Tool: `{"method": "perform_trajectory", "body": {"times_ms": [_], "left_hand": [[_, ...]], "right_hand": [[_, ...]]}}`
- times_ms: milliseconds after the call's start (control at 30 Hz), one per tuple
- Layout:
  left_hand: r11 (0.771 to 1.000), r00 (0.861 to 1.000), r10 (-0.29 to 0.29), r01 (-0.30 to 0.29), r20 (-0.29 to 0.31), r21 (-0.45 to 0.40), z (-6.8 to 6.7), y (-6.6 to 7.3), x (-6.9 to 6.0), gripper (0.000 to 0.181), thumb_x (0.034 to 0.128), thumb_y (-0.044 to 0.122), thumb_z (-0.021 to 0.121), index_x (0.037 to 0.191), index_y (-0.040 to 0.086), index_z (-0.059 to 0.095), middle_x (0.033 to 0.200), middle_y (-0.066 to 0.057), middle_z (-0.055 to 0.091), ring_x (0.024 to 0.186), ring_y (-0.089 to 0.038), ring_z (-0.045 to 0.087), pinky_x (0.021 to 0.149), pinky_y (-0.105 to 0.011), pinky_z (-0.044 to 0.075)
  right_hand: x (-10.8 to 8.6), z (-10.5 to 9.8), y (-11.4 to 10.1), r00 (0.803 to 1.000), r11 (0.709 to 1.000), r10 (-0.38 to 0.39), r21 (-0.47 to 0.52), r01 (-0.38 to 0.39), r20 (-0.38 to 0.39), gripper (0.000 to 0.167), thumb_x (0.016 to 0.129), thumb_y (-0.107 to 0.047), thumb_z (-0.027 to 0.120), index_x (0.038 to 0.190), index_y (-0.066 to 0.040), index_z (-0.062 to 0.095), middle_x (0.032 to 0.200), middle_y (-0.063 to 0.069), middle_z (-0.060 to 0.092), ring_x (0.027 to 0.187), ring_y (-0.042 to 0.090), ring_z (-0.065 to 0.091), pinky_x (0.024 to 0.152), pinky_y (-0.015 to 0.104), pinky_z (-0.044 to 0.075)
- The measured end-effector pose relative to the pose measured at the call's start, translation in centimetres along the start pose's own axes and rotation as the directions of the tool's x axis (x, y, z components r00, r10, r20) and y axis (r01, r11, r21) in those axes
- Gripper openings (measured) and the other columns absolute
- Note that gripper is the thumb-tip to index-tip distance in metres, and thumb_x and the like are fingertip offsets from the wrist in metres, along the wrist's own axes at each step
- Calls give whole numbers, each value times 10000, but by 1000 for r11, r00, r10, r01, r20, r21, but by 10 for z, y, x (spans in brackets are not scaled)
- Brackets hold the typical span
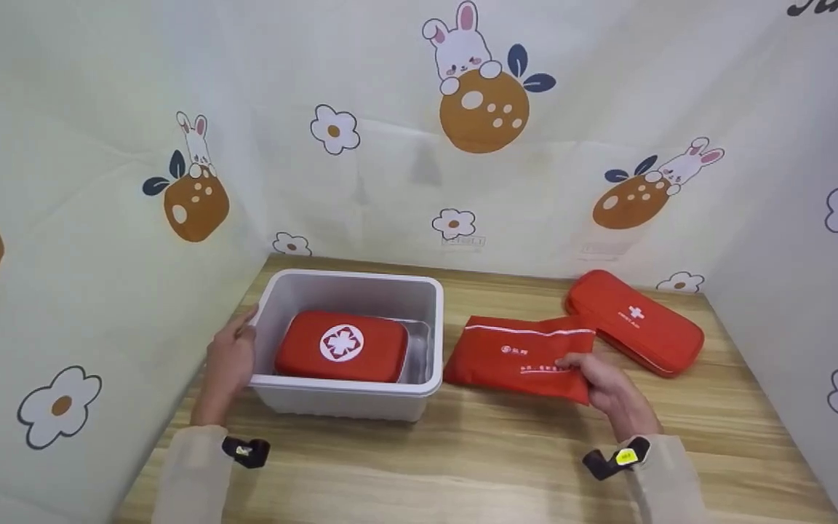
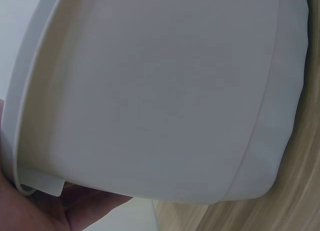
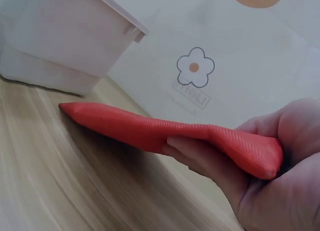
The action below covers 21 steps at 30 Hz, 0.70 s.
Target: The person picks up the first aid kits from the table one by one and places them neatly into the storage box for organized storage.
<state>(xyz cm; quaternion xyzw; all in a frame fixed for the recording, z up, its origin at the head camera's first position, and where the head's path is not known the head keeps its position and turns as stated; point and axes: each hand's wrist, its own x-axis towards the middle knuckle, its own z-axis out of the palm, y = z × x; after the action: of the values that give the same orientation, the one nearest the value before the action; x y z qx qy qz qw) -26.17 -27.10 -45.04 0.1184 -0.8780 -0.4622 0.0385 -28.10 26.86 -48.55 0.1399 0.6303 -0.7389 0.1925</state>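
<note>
My left hand (image 1: 231,362) grips the left rim of a white plastic bin (image 1: 346,402); in the left wrist view the fingers (image 2: 92,207) curl under the rim of the bin (image 2: 165,91). Inside the bin lies a red case (image 1: 368,346) with a white round emblem, beside a clear container (image 1: 417,353). My right hand (image 1: 615,393) pinches the right end of a flat red pouch (image 1: 513,364) with white print, just right of the bin. In the right wrist view the pouch (image 3: 120,123) slants, thumb and fingers of the hand (image 3: 290,176) on opposite faces.
A second red case (image 1: 652,327) with a white cross lies at the back right of the wooden table (image 1: 477,466), behind my right hand. Printed curtains (image 1: 361,182) stand behind the table and on both sides.
</note>
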Motion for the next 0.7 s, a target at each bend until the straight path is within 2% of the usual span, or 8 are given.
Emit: {"method": "perform_trajectory", "body": {"times_ms": [133, 200, 367, 467, 700], "left_hand": [[1000, 1000, 5, -5, 0, -4, -1, 0, 0, 507, 1063, 198, 276, 1561, 165, 365, 1622, -160, 328, 1507, -388, 292, 1241, -558, 232], [1000, 1000, 6, -6, 4, -4, -1, 0, 0, 506, 1066, 195, 275, 1565, 166, 355, 1629, -154, 317, 1511, -389, 285, 1242, -560, 228], [1000, 1000, 11, -11, 0, -3, 0, -1, 0, 509, 1065, 191, 270, 1567, 165, 349, 1632, -149, 314, 1513, -391, 281, 1241, -564, 230], [1000, 1000, 13, -13, -1, -4, 1, -1, 1, 511, 1063, 192, 266, 1566, 161, 350, 1631, -146, 316, 1514, -388, 281, 1242, -561, 230], [1000, 1000, 5, -5, 10, -3, 0, -1, 1, 513, 1065, 207, 258, 1568, 154, 343, 1635, -148, 303, 1519, -389, 266, 1247, -556, 218]], "right_hand": [[-3, 3, -2, 999, 1000, 10, -5, -10, -42, 504, 913, -42, 548, 1340, -7, 281, 1071, 52, 578, 901, 131, 657, 797, 270, 613], [-4, 4, -3, 998, 1000, 13, 10, -12, -64, 575, 918, -57, 570, 1392, -27, 246, 1126, 64, 561, 933, 149, 651, 817, 285, 614], [-7, 4, -9, 997, 999, -31, 26, 33, -72, 691, 939, -90, 594, 1493, -97, 181, 1274, 63, 493, 1061, 177, 604, 892, 308, 600], [-11, 4, -12, 996, 997, -70, 39, 72, -62, 648, 947, -89, 593, 1479, -107, 223, 1276, 40, 507, 1092, 175, 601, 921, 315, 593], [-24, 7, -23, 994, 989, -103, 100, 107, -45, 529, 958, -127, 626, 1392, -157, 325, 1264, -7, 534, 1126, 162, 603, 962, 320, 580]]}}
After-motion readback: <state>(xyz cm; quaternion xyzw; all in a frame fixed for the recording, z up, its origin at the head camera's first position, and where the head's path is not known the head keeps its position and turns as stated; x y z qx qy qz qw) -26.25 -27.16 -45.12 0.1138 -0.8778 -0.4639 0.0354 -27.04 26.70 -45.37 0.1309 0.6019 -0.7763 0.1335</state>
